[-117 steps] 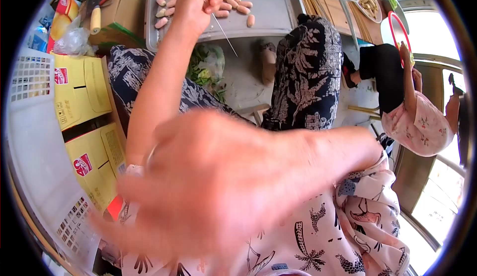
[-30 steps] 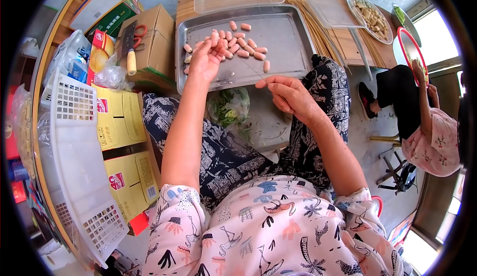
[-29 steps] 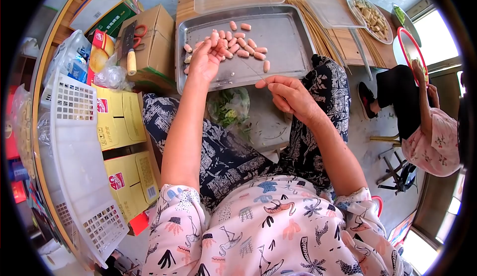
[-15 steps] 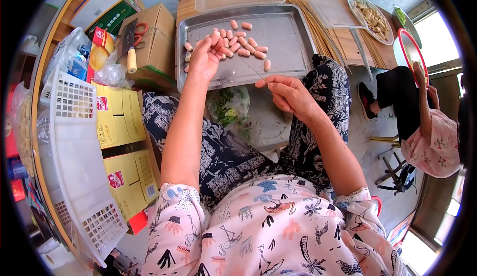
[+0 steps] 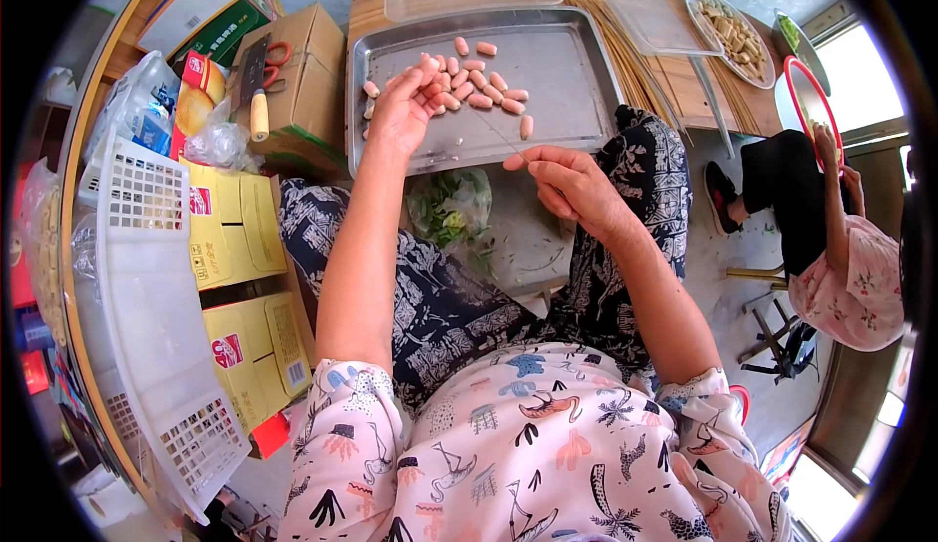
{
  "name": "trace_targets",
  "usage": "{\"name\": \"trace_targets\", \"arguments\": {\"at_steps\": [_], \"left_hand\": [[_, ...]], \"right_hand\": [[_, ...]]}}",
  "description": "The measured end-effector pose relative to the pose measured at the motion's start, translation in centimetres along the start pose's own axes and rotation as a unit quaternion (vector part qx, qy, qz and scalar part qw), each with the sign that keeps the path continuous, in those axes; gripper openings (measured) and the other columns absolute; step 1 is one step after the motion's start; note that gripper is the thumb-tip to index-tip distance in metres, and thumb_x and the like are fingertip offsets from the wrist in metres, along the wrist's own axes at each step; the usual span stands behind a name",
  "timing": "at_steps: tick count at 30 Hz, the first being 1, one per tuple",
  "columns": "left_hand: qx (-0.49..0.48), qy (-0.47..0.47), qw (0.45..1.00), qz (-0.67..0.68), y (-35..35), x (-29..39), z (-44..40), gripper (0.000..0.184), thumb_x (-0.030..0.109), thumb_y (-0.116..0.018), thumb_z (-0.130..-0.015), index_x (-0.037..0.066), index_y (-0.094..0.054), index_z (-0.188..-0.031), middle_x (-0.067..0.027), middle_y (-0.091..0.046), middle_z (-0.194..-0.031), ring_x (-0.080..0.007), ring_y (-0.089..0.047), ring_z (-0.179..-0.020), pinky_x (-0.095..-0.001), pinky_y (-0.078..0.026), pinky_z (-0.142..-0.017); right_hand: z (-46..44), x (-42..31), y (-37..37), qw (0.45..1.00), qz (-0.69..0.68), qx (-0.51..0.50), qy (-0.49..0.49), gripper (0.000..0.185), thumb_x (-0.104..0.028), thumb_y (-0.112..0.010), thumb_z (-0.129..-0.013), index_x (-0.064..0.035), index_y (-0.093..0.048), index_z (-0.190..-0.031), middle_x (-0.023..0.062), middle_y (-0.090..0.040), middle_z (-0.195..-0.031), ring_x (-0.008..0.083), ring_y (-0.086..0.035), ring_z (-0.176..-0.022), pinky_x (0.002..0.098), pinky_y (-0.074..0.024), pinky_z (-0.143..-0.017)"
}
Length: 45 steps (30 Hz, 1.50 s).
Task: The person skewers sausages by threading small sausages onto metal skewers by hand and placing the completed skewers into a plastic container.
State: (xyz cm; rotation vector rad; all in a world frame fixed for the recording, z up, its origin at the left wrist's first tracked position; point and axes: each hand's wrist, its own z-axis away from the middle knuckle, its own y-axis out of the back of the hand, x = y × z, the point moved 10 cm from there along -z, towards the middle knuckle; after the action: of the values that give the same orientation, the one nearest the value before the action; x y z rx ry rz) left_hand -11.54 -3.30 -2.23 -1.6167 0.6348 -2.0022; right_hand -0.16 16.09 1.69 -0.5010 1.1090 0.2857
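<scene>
Right hand (image 5: 572,188) pinching thin skewer (image 5: 501,138), shaft slanting toward left hand (image 5: 402,117); left apparently pinching sausage piece (image 5: 429,64), contact partly hidden. Loose sausages (image 5: 480,101) lying in tray (image 5: 572,78) beside left fingers. Steadying piece, centring skewer probably helping.

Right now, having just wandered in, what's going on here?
The person's right hand has a thin skewer in its grip, pointed toward the left hand. The left hand is over a metal tray, with what looks like a small sausage in its fingers. More sausages lie loose in the tray. Off to the right, another person's hands are at a red-rimmed basin.
</scene>
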Motion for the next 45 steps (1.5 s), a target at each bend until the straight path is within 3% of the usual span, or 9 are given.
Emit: {"name": "trace_targets", "arguments": {"at_steps": [2, 15, 34, 36, 37, 39, 42, 43, 45], "left_hand": [[0.014, -0.007, 1.0, -0.006, -0.8, 0.2, 0.3, 0.018, 0.022, -0.062, -0.087, 0.004, -0.063, -0.084, -0.0042, -0.063, -0.072, -0.0113, -0.06, -0.062, -0.0233, -0.053, -0.055], [-0.04, 0.024, 0.998, 0.039, -0.8, -1.1, -0.6, 0.018, 0.024, -0.062, -0.089, 0.006, -0.063, -0.088, -0.003, -0.064, -0.077, -0.0112, -0.062, -0.068, -0.024, -0.054, -0.059], [-0.057, 0.075, 0.985, -0.143, -2.3, -3.2, 0.7, 0.026, 0.028, -0.054, -0.093, 0.008, -0.061, -0.107, -0.003, -0.065, -0.097, -0.0086, -0.061, -0.081, -0.0228, -0.051, -0.067], [0.09, 0.011, 0.92, -0.382, 2.3, -1.6, -0.8, 0.023, 0.023, -0.055, -0.09, 0.006, -0.063, -0.103, -0.0062, -0.066, -0.094, -0.0161, -0.064, -0.079, -0.0301, -0.051, -0.07], [0.091, 0.012, 0.919, -0.382, 3.5, -2.0, -1.3, 0.023, 0.023, -0.055, -0.09, 0.006, -0.063, -0.103, -0.0062, -0.066, -0.094, -0.0161, -0.064, -0.079, -0.0301, -0.051, -0.07], [0.094, -0.09, 0.765, -0.631, 4.2, -1.1, -1.9, 0.026, 0.015, -0.054, -0.087, 0.007, -0.061, -0.111, -0.0124, -0.059, -0.12, -0.0238, -0.057, -0.109, -0.0337, -0.045, -0.09], [0.07, -0.193, 0.65, -0.731, 3.4, -2.1, -0.8, 0.032, 0.008, -0.057, -0.081, 0.008, -0.061, -0.112, -0.0142, -0.047, -0.134, -0.0274, -0.046, -0.123, -0.0337, -0.04, -0.097], [0.075, -0.193, 0.612, -0.763, 3.0, -2.3, -0.5, 0.02, 0.008, -0.058, -0.079, 0.009, -0.063, -0.099, -0.0128, -0.056, -0.11, -0.0298, -0.052, -0.107, -0.0402, -0.046, -0.084], [0.081, -0.188, 0.599, -0.774, 2.7, -2.3, 0.0, 0.021, 0.007, -0.059, -0.079, 0.008, -0.062, -0.099, -0.0134, -0.056, -0.109, -0.0306, -0.053, -0.106, -0.0406, -0.046, -0.084]], "right_hand": [[0.0, 0.0, 0.0, 1.0, 0.0, 0.002, 0.001, 0.026, -0.01, -0.042, -0.094, 0.0012, -0.06, -0.109, -0.0062, -0.037, -0.047, 0.0025, -0.027, -0.037, 0.0181, -0.0217, -0.038], [0.1, -0.2, 0.1, 1.0, 0.011, 0.006, 0.015, 0.025, -0.01, -0.042, -0.094, 0.0008, -0.06, -0.108, -0.0067, -0.037, -0.048, 0.0019, -0.027, -0.039, 0.0179, -0.0215, -0.038], [-0.8, -0.2, 1.6, 0.996, 0.007, 0.082, 0.038, 0.025, -0.014, -0.043, -0.096, -0.0006, -0.062, -0.104, -0.0061, -0.036, -0.049, 0.0026, -0.029, -0.042, 0.0189, -0.0231, -0.041], [-0.5, -0.5, 1.7, 0.996, 0.004, 0.088, 0.035, 0.025, -0.014, -0.043, -0.095, -0.0007, -0.061, -0.105, -0.006, -0.037, -0.049, 0.0027, -0.029, -0.042, 0.0189, -0.0233, -0.041], [-0.4, -0.6, 1.8, 0.995, 0.002, 0.093, 0.033, 0.025, -0.014, -0.043, -0.095, -0.0008, -0.061, -0.105, -0.0059, -0.037, -0.049, 0.0028, -0.029, -0.043, 0.0189, -0.0236, -0.042], [-0.4, -0.5, 2.0, 0.995, 0.0, 0.09, 0.035, 0.025, -0.014, -0.043, -0.095, -0.0008, -0.061, -0.105, -0.0059, -0.036, -0.049, 0.0028, -0.029, -0.043, 0.0188, -0.0235, -0.042], [-0.4, -0.4, 2.1, 0.995, -0.002, 0.089, 0.037, 0.025, -0.014, -0.043, -0.095, -0.0008, -0.061, -0.105, -0.006, -0.036, -0.049, 0.0027, -0.029, -0.042, 0.0187, -0.0232, -0.041], [-0.4, -0.4, 2.1, 0.995, -0.002, 0.089, 0.038, 0.025, -0.014, -0.043, -0.095, -0.0009, -0.061, -0.105, -0.0061, -0.036, -0.049, 0.0026, -0.029, -0.042, 0.0186, -0.023, -0.041], [-0.5, -0.4, 2.2, 0.996, -0.01, 0.085, 0.04, 0.024, -0.015, -0.044, -0.095, -0.0011, -0.062, -0.103, -0.0058, -0.037, -0.049, 0.0029, -0.03, -0.042, 0.019, -0.0235, -0.04]]}}
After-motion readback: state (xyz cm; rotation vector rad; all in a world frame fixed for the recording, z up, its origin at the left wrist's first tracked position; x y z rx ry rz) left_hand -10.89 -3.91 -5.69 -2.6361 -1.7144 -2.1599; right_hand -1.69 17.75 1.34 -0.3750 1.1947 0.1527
